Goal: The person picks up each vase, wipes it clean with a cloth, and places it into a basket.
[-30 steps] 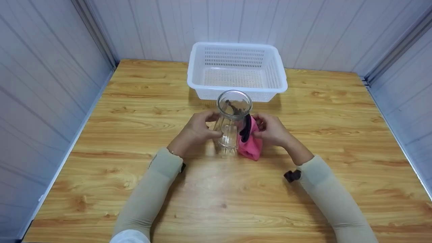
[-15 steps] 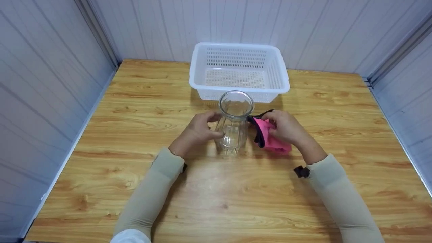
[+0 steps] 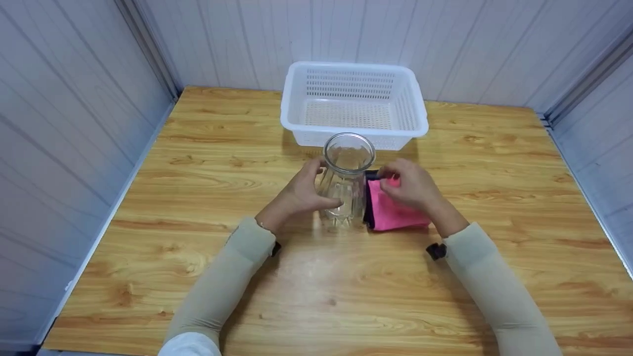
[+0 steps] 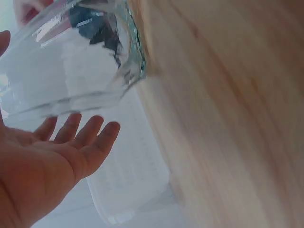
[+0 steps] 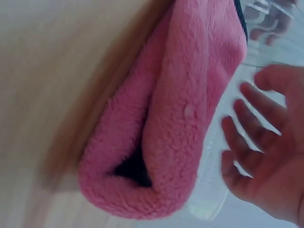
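A clear glass vase point(image 3: 347, 190) with a round rim stands upright on the wooden table. My left hand point(image 3: 302, 193) is at its left side, thumb in front and fingers behind. In the left wrist view the fingers of this hand point(image 4: 52, 164) are nearly straight beside the glass; whether they touch it I cannot tell. To the right of the vase lies a folded pink cloth point(image 3: 393, 213) with a dark edge, fluffy in the right wrist view. Just over it is my right hand point(image 3: 413, 185). The right wrist view shows its fingers point(image 5: 259, 142) loosely bent and apart from the cloth.
Behind the vase, a white perforated plastic basket point(image 3: 353, 130) stands near the back wall. Pale panel walls point(image 3: 89, 148) border the table point(image 3: 316, 296) at the back and both sides.
The right hand has drawn the cloth out from the vase and to the right. The cloth now lies folded flat, released by that hand. The left hand's fingers have loosened at the vase.
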